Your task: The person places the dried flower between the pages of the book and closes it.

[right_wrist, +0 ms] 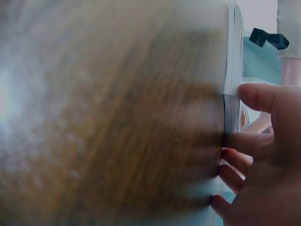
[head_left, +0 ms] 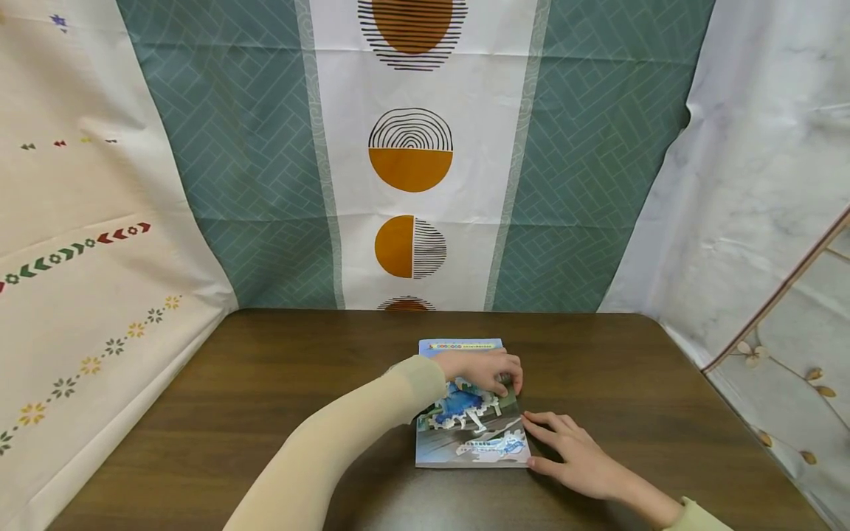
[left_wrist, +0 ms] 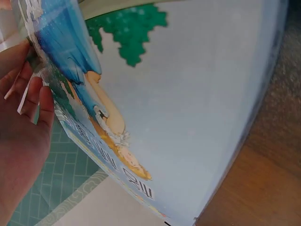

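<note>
A picture book (head_left: 441, 450) lies flat on the dark wooden table, its glossy cover showing a figure in a blue dress. My left hand (head_left: 488, 369) reaches across the upper part of the cover. Its fingers and thumb curl at the right edge and pinch the book there. In the left wrist view the left hand (left_wrist: 23, 136) is beside the cover (left_wrist: 202, 84), which fills most of that view. My right hand (head_left: 574, 457) rests at the book's lower right, thumb at the corner and fingertips along the side. The right wrist view shows its thumb (right_wrist: 258, 96) against the page edges (right_wrist: 232, 61).
The brown table (head_left: 265, 413) spreads out on both sides of the book. Behind it hangs a green and white patterned cloth (head_left: 259, 147). A cream cloth (head_left: 80, 310) hangs at the left, and a pale marbled cloth (head_left: 750, 221) at the right.
</note>
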Demonstrator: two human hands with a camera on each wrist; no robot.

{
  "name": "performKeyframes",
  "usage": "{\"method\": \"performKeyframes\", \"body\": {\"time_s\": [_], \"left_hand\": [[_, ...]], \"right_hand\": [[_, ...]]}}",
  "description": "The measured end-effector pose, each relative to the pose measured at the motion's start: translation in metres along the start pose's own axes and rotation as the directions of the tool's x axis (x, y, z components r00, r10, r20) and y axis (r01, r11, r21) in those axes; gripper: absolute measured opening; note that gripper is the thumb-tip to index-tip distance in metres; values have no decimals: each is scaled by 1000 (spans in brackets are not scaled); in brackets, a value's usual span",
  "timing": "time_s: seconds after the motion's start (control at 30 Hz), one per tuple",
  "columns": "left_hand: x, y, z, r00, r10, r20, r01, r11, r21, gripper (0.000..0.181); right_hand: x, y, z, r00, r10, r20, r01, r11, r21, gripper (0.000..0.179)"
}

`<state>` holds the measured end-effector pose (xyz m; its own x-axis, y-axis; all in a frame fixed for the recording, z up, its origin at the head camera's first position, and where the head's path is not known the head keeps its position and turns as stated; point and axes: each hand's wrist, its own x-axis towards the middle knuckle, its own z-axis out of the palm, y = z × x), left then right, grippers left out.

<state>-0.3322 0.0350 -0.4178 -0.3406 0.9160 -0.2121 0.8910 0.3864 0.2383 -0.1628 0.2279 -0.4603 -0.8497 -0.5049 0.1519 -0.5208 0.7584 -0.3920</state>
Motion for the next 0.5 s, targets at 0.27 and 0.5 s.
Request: {"method": "performKeyframes", "body": {"time_s": [0.27,0.5], "left_hand": [[-4,1,2,999,-36,-21,36,999,-24,13],[-9,3,6,996,-57,-71,54,998,-40,27]], "right_hand": [[1,-1,0,1000,-3,-8,3,1000,-7,63],[2,-1,-1,1000,1,3,-1,1000,9,63]]}}
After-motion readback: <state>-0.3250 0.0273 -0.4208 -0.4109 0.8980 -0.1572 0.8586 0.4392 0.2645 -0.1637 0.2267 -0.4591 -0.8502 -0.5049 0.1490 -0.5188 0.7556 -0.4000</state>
